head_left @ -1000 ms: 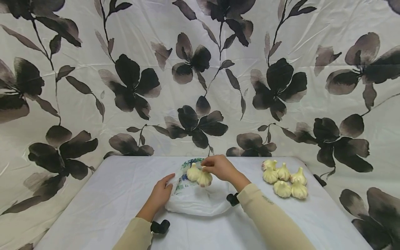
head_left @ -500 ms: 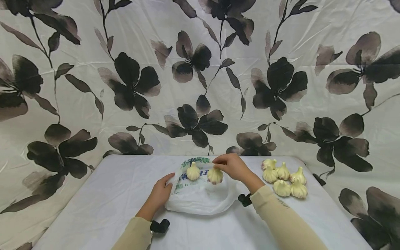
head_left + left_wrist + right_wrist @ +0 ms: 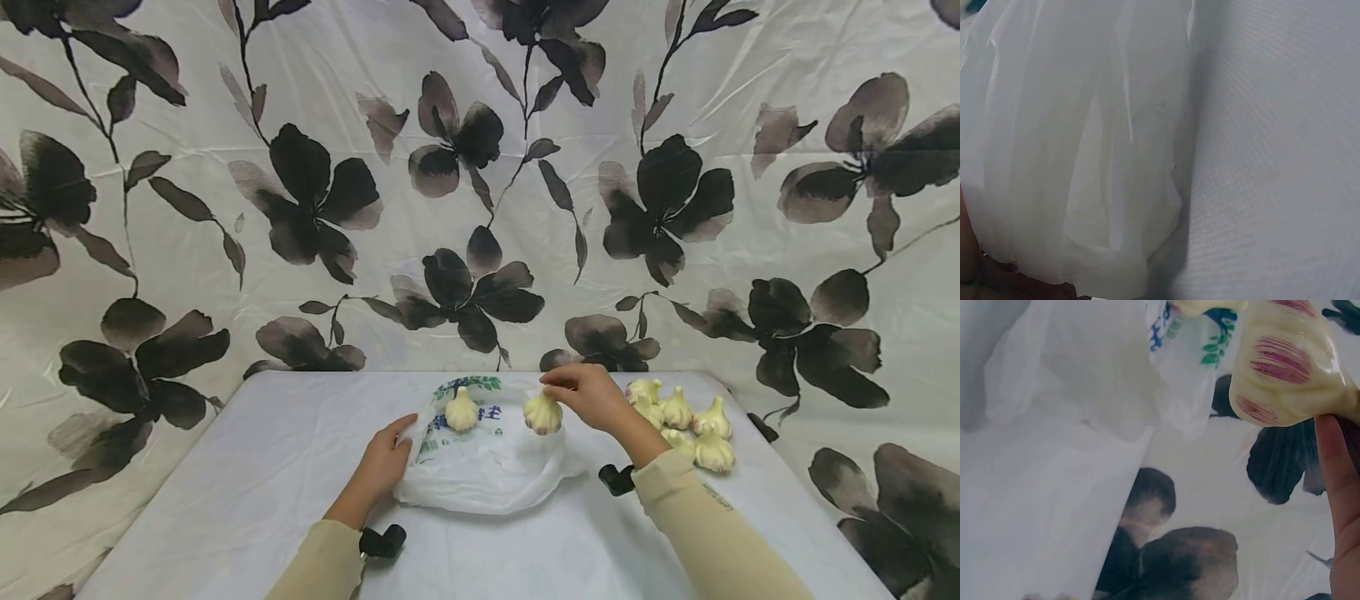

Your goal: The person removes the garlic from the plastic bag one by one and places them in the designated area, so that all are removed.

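A white plastic bag (image 3: 480, 493) with green and blue print lies on the table, its mouth spread wide. My left hand (image 3: 382, 462) grips the bag's left edge; in the left wrist view the bag's folds (image 3: 1085, 156) hide most of the fingers. By its stem, my right hand (image 3: 588, 398) pinches a garlic bulb (image 3: 542, 415) over the bag's right side. The right wrist view shows purple streaks on this held bulb (image 3: 1288, 369), with a finger (image 3: 1338, 481) at its stem. Another garlic bulb (image 3: 461, 411) is at the printed part of the bag, left of the held one.
Several garlic bulbs (image 3: 715, 452) stand grouped on the table's right side, partly behind the right forearm. A white cloth (image 3: 247, 500) covers the table. Behind it hangs a floral curtain (image 3: 480, 200). Each wrist wears a black camera (image 3: 382, 542).
The right hand has carried its garlic bulb rightward, away from the other bulb at the bag and toward the group. The left hand has stayed at the bag's edge.
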`<state>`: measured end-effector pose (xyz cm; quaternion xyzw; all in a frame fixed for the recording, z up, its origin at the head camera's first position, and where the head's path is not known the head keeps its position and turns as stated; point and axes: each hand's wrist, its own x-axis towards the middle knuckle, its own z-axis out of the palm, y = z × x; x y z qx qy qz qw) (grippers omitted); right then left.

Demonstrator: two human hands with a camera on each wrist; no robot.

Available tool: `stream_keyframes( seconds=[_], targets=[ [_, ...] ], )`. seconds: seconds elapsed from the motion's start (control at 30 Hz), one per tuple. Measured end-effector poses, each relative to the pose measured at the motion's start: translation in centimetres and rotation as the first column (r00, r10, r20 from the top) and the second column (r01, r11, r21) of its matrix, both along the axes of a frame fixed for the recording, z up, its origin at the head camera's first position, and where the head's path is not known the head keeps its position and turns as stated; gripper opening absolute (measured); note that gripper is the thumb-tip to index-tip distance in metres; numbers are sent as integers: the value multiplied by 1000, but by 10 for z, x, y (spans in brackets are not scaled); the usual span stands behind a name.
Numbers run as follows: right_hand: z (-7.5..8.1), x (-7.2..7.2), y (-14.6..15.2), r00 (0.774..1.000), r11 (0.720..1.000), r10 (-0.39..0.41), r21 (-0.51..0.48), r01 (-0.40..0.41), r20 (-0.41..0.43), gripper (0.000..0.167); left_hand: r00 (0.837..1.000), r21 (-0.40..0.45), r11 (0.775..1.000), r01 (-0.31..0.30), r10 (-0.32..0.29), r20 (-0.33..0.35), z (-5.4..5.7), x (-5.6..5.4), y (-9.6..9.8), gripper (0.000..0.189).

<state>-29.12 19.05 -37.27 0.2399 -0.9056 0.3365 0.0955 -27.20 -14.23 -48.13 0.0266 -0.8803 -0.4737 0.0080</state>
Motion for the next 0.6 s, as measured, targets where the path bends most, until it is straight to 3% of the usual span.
stream_keyframes(
  seconds=[0.6],
  targets=[
    [-4,4,51,993,993,-113,-30,112,-20,23,1000,10,1000,14,-14,-4,-3,-3,-1,48]
  ],
)
